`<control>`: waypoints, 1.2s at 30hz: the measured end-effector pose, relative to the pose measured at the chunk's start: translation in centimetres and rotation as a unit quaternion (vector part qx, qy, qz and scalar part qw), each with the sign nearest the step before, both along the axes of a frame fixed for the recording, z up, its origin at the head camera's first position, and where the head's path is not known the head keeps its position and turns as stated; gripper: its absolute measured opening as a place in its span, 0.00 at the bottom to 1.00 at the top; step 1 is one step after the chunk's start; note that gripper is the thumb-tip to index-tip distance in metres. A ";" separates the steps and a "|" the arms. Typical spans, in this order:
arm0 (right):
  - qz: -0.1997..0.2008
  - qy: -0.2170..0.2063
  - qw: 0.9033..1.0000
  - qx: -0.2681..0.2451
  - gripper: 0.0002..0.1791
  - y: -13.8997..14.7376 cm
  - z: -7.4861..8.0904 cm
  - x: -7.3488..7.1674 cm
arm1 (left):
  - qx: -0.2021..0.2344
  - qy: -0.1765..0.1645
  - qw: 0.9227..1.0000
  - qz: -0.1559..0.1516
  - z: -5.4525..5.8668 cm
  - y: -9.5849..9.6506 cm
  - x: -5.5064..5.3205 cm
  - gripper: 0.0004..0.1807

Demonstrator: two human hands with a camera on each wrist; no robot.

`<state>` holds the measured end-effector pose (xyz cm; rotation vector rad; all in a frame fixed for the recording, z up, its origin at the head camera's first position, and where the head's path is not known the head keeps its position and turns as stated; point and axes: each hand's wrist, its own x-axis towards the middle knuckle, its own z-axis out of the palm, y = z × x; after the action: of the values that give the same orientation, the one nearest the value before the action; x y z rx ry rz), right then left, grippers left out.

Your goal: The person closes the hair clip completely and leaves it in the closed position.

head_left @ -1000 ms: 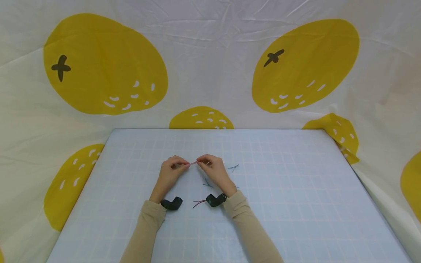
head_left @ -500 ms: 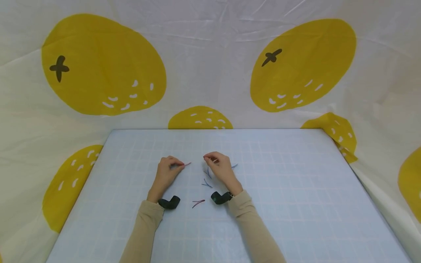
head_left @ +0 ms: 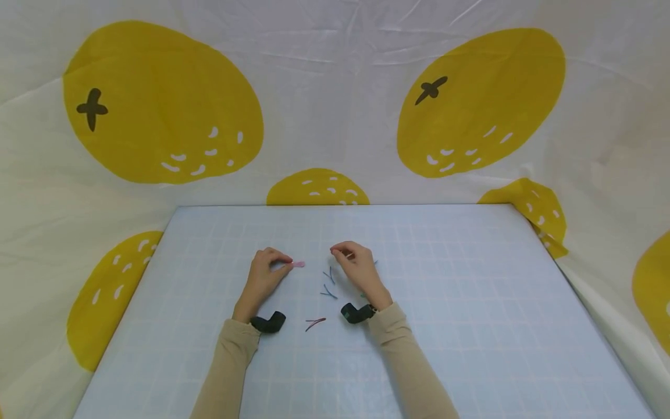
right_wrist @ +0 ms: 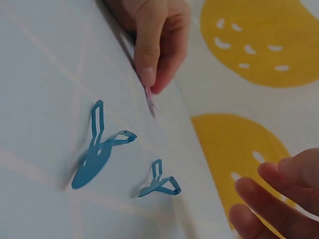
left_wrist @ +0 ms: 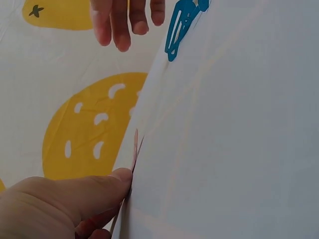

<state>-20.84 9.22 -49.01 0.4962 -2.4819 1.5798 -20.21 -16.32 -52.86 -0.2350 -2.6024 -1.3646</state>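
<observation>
My left hand (head_left: 264, 279) pinches a small pink snap hair clip (head_left: 298, 264) between thumb and fingertips, just over the table. In the left wrist view that pink clip (left_wrist: 135, 149) appears almost edge-on, its free end split into two thin prongs. To the right, my right hand (head_left: 361, 270) is held with loosely bent fingers and holds nothing. Its fingers (right_wrist: 264, 199) are apart from the clip in the right wrist view. Two blue snap hair clips, one larger in that view (right_wrist: 92, 164) and one smaller (right_wrist: 157, 186), lie bent open on the table.
A dark red clip (head_left: 315, 323) lies bent open between the forearms. Partly hidden by my right hand are another blue clip (head_left: 375, 263) and a bit of something green (head_left: 363, 295). A white cloth with yellow fruit prints (head_left: 335, 116) hangs behind the table (head_left: 471, 326).
My right hand has let go of the pink clip and moved to the right. My left hand keeps hold of it and has drawn slightly left; the clip now shows its flat side.
</observation>
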 end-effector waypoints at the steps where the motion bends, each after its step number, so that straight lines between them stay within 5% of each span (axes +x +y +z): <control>1: -0.001 -0.001 1.000 -0.001 0.07 0.1 0.1 0.0 | 0.000 -0.001 1.000 -0.001 0.0 0.0 0.0 0.06; 9: -0.009 -0.002 1.000 0.012 0.07 0.9 0.7 -0.3 | 0.064 -0.007 0.998 -0.009 1.8 0.4 0.1 0.05; 14: 0.007 0.011 0.999 0.047 0.06 1.3 1.2 0.1 | 0.047 0.003 0.998 -0.029 3.7 1.9 0.3 0.05; 17: 0.021 0.017 0.997 0.075 0.05 1.5 1.3 0.6 | 0.023 0.007 0.998 -0.066 4.2 3.2 0.5 0.05; 24: 0.039 0.013 0.990 0.138 0.03 1.5 1.0 1.8 | -0.029 0.017 0.979 -0.199 3.3 5.2 0.2 0.07; 36: 0.047 0.036 0.970 0.234 0.06 0.7 -0.1 2.3 | -0.066 0.007 0.967 -0.244 2.0 5.2 -0.1 0.18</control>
<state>-18.59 9.90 -49.16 0.7267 -2.8082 0.9662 -20.28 -11.12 -50.85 -0.9575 -2.7342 -1.3055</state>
